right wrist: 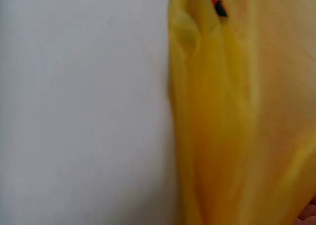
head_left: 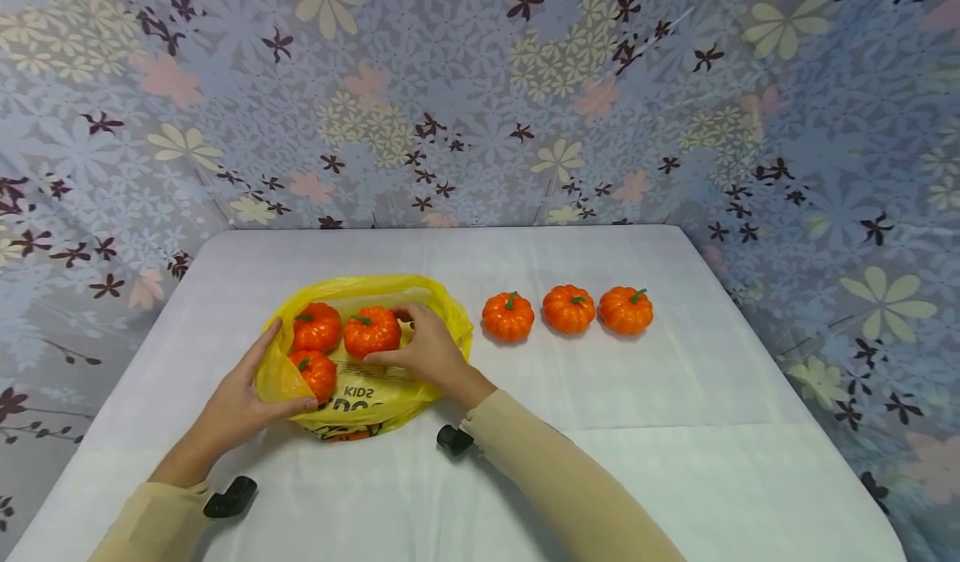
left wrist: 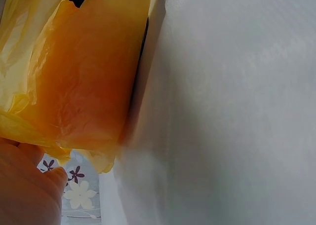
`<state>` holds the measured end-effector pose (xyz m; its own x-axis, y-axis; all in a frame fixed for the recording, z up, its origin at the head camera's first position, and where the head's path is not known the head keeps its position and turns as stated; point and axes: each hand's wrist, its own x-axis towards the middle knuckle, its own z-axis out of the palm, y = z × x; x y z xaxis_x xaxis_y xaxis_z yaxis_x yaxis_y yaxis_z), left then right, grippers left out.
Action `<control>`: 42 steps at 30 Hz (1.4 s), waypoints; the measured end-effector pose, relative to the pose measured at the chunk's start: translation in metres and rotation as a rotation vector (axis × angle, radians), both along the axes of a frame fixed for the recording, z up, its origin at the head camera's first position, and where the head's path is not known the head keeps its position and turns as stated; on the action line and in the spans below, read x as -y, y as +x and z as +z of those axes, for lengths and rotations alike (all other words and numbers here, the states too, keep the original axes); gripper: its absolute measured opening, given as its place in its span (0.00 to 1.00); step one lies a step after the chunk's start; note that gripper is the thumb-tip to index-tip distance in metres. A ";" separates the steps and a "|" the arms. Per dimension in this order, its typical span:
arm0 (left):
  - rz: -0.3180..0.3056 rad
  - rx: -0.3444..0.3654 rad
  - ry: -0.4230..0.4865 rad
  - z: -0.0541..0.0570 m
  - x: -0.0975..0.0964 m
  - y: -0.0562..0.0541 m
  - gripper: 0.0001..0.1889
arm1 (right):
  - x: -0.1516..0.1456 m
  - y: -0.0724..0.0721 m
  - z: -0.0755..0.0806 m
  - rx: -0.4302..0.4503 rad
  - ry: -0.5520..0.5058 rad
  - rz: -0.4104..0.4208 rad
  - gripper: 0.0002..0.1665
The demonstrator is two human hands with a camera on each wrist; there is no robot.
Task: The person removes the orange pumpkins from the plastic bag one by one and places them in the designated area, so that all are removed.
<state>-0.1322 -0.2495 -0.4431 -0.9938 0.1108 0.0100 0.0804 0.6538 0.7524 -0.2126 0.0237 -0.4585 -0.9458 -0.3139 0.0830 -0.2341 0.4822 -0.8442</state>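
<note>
A yellow plastic bag (head_left: pixel 405 416) with dark lettering lies on the table, its mouth spread wide. Inside, at its left, are two small orange pumpkins with green stems, a rear pumpkin (head_left: pixel 318 327) and a front pumpkin (head_left: pixel 317 373). My right hand (head_left: pixel 426 347) reaches into the mouth and grips a third pumpkin (head_left: pixel 370 333) between thumb and fingers, beside those two. With my left hand (head_left: pixel 238 403) I hold the bag's left rim, thumb at the front edge and fingers along the outer side. In the right wrist view the yellow bag (right wrist: pixel 222 111) covers most of that hand.
To the right of the bag three more pumpkins stand in a row: a left one (head_left: pixel 507 318), a middle one (head_left: pixel 568 309) and a right one (head_left: pixel 626 310). A white cloth (head_left: pixel 675 479) covers the table. Flower-patterned fabric (head_left: pixel 480 95) rises behind it.
</note>
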 end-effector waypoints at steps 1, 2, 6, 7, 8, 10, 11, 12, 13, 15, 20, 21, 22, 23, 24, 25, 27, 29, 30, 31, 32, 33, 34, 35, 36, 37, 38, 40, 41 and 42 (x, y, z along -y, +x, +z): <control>0.001 0.000 0.000 0.000 0.000 0.000 0.66 | -0.001 0.000 0.001 -0.006 -0.003 0.002 0.49; 0.000 -0.001 0.001 0.000 0.000 0.000 0.66 | -0.001 0.001 0.003 -0.008 -0.012 0.005 0.50; 0.001 0.008 0.007 0.000 -0.001 0.000 0.66 | -0.006 0.003 0.008 -0.025 -0.048 0.002 0.49; 0.001 0.011 0.009 0.000 -0.002 0.000 0.66 | -0.008 0.004 0.010 -0.033 -0.062 0.002 0.48; 0.001 0.012 0.010 0.001 -0.002 0.000 0.66 | -0.009 0.004 0.011 -0.041 -0.075 0.002 0.48; 0.001 0.014 0.009 0.001 -0.002 0.000 0.66 | -0.012 0.004 0.012 -0.059 -0.099 0.009 0.46; 0.000 0.011 0.009 0.001 -0.003 0.001 0.66 | -0.013 0.004 0.013 -0.067 -0.108 0.011 0.46; -0.001 0.010 0.010 0.001 -0.003 0.000 0.66 | -0.015 0.004 0.013 -0.074 -0.116 0.013 0.46; -0.002 0.006 0.011 0.001 -0.002 0.000 0.66 | -0.016 0.003 0.014 -0.083 -0.125 0.016 0.46; -0.005 0.001 0.012 0.000 -0.002 0.000 0.66 | -0.019 0.003 0.015 -0.100 -0.136 0.019 0.46; -0.008 0.002 0.015 0.000 -0.002 0.000 0.66 | -0.027 0.006 0.021 -0.124 -0.138 0.014 0.45; -0.007 0.005 0.014 0.000 -0.002 0.000 0.67 | -0.029 0.007 0.023 -0.126 -0.132 0.011 0.45; -0.005 0.008 0.013 0.000 -0.002 0.000 0.66 | -0.031 0.008 0.024 -0.123 -0.121 0.002 0.45; -0.003 0.014 0.010 0.000 -0.003 0.001 0.67 | -0.033 0.009 0.026 -0.122 -0.112 -0.007 0.46; -0.001 0.020 0.008 0.000 -0.003 0.001 0.67 | -0.036 0.010 0.027 -0.121 -0.100 -0.017 0.46; 0.002 0.026 0.005 0.001 -0.003 0.001 0.67 | -0.038 0.010 0.028 -0.117 -0.087 -0.027 0.47; 0.007 0.036 -0.002 0.001 -0.003 0.002 0.67 | -0.043 0.012 0.029 -0.105 -0.074 -0.042 0.48; 0.009 0.045 -0.006 0.001 -0.003 0.003 0.67 | -0.048 0.013 0.028 -0.098 -0.076 -0.052 0.49; 0.008 0.044 -0.007 0.001 -0.003 0.003 0.67 | -0.051 0.014 0.028 -0.096 -0.078 -0.055 0.49; 0.006 0.040 -0.010 0.001 -0.003 0.004 0.67 | -0.054 0.014 0.028 -0.094 -0.082 -0.058 0.49; 0.004 0.036 -0.010 0.001 -0.003 0.004 0.67 | -0.056 0.015 0.027 -0.091 -0.088 -0.062 0.49; 0.002 0.032 -0.009 0.000 -0.003 0.004 0.67 | -0.060 0.016 0.027 -0.089 -0.094 -0.068 0.50; 0.000 0.026 -0.011 0.000 -0.003 0.004 0.67 | -0.063 0.016 0.026 -0.086 -0.099 -0.073 0.49; -0.001 0.021 -0.010 0.000 -0.003 0.004 0.67 | -0.067 0.017 0.026 -0.083 -0.102 -0.081 0.49; -0.003 0.017 -0.007 0.000 -0.003 0.005 0.67 | -0.070 0.017 0.025 -0.079 -0.105 -0.087 0.49; -0.004 0.015 -0.007 0.000 -0.003 0.005 0.66 | -0.073 0.018 0.025 -0.075 -0.110 -0.093 0.49; -0.005 0.014 -0.004 0.000 -0.003 0.004 0.66 | -0.076 0.018 0.025 -0.069 -0.121 -0.096 0.49; -0.006 0.017 -0.001 0.000 -0.002 0.005 0.66 | -0.082 0.020 0.024 -0.060 -0.144 -0.101 0.48; -0.008 0.021 0.000 0.000 -0.002 0.005 0.66 | -0.085 0.022 0.024 -0.052 -0.157 -0.108 0.48; -0.008 0.022 -0.003 0.001 -0.002 0.005 0.67 | -0.088 0.023 0.023 -0.048 -0.172 -0.111 0.48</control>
